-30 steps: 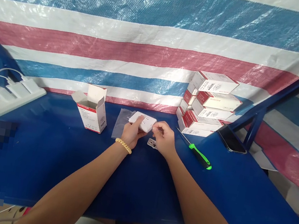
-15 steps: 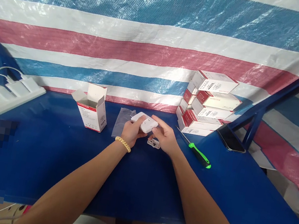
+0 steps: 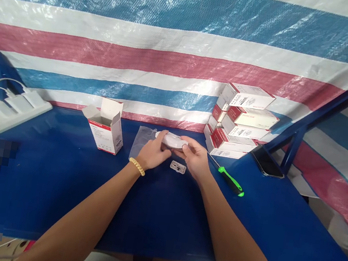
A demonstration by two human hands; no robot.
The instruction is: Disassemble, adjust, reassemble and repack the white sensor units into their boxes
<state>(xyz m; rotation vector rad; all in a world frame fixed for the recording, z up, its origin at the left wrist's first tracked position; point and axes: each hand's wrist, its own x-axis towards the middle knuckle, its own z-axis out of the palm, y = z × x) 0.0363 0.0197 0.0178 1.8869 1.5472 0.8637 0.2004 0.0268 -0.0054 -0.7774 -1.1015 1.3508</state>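
A white plastic detector is held between both hands, tilted so a rounded side shows. My left hand, with a yellow coiled band at the wrist, is closed on its left end. At the right end, the fingers and thumb of my right hand grip it. Just below the hands, a small pale bracket with dark parts in it lies on the blue table. A clear plastic bag lies flat, partly behind my left hand.
An opened detector box stands at left. Stacked boxes are at back right, near a green-and-black screwdriver and a phone. A white power strip with cables sits far left, before a striped tarp.
The detector has been turned from its flat face to its side. My right hand has closed on its right end, and the bracket below is more fully uncovered.
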